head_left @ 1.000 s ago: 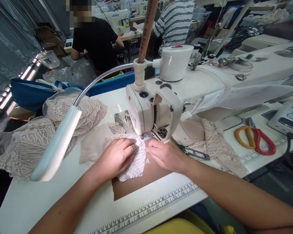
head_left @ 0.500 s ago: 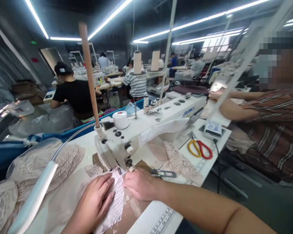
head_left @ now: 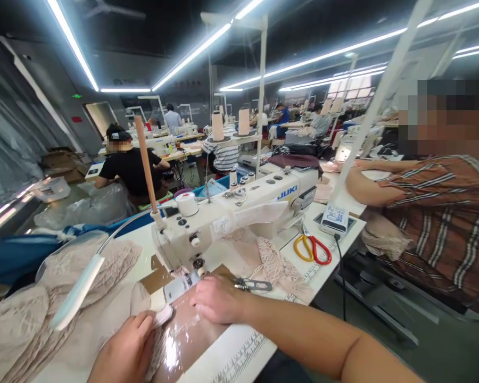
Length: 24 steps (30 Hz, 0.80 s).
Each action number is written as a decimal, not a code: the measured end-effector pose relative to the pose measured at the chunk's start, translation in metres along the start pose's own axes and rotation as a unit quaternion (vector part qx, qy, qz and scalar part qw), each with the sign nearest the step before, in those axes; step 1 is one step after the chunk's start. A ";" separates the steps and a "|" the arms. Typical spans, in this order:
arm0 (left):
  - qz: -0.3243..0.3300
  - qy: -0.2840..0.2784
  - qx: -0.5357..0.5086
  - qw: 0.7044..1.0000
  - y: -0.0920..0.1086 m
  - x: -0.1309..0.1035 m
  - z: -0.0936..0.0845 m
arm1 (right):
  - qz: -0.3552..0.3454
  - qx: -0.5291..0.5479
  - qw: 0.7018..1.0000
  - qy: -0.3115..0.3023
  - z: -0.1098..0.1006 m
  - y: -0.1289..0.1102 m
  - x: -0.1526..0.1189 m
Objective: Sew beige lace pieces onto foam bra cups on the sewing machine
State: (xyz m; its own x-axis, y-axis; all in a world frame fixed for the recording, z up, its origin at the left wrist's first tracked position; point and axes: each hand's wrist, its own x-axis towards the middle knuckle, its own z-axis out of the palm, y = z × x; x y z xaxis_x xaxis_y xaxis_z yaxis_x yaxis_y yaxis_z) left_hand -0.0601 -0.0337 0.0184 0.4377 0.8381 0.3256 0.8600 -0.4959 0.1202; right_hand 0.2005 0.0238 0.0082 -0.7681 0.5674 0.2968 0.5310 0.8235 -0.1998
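Observation:
My left hand (head_left: 125, 346) pinches a folded edge of pale pink lace fabric (head_left: 164, 315), left and in front of the sewing machine's (head_left: 239, 213) needle area. More of that lace hangs below the fingers. My right hand (head_left: 217, 299) rests by the presser foot (head_left: 188, 279), its fingers curled inward over the shiny brown cover (head_left: 195, 332). Whether anything is between those fingers is hidden. Just beyond the right wrist lie small metal thread snips (head_left: 253, 284). Sheer beige fabric (head_left: 120, 300) lies left of the needle.
Lace pieces (head_left: 91, 266) are heaped at the left, under a lamp (head_left: 77, 292). Red-and-yellow scissors (head_left: 312, 249) and a small white box (head_left: 333, 219) lie at the right. More lace (head_left: 277, 263) lies behind the snips. A co-worker (head_left: 443, 213) sits at the right.
The lace has come away from under the presser foot, and my left hand has drawn it left and toward me, going from flat to pinching. My right hand stays by the needle. The view has shifted.

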 end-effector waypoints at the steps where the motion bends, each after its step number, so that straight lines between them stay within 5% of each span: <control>1: -0.015 -0.011 -0.015 1.000 0.009 -0.008 -0.008 | -0.011 0.004 1.000 0.007 -0.002 -0.002 -0.001; 6: -0.050 -0.111 -0.155 0.980 0.048 -0.026 -0.043 | -0.010 0.096 0.995 0.021 -0.005 -0.009 -0.005; 10: -0.071 -0.062 -0.232 0.968 0.047 -0.021 -0.055 | -0.006 0.130 0.991 0.013 -0.003 -0.008 -0.006; 14: -0.088 -0.059 -0.198 0.974 0.036 -0.008 -0.049 | -0.004 0.140 0.990 0.009 -0.006 -0.012 -0.009; 19: -0.177 -0.124 -0.275 0.937 0.034 0.002 -0.030 | 0.005 0.237 0.970 0.049 -0.012 -0.016 -0.008; 24: -0.125 -0.024 -0.312 0.941 0.048 -0.001 -0.026 | 0.078 0.332 0.940 0.013 -0.016 -0.029 -0.006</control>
State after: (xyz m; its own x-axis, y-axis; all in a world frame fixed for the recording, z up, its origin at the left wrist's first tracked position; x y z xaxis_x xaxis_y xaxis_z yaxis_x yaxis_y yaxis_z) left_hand -0.0262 -0.0645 0.0483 0.2658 0.9485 0.1726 0.6229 -0.3056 0.7201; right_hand 0.1955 -0.0039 0.0275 -0.6856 0.6883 0.2370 0.2890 0.5562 -0.7792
